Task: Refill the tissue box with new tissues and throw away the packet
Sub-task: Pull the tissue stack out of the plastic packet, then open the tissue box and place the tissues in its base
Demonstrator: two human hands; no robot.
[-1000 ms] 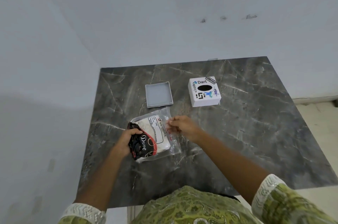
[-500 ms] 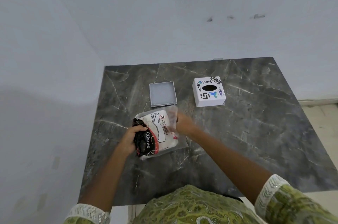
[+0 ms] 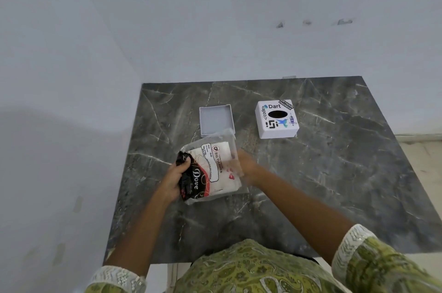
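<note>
While the left hand (image 3: 175, 179) clamps the dark end of the tissue packet (image 3: 210, 170), the right hand (image 3: 246, 164) grips its clear plastic edge. Packet above the marble table (image 3: 334, 173); grey tray (image 3: 216, 119) and white tissue box (image 3: 277, 119) stand beyond, apart.

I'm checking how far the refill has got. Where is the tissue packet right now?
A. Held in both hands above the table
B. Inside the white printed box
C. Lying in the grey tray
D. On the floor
A: the tissue packet is gripped at its dark end by the left hand, with the right hand at its clear open end, near the grey tray and white box.
</note>
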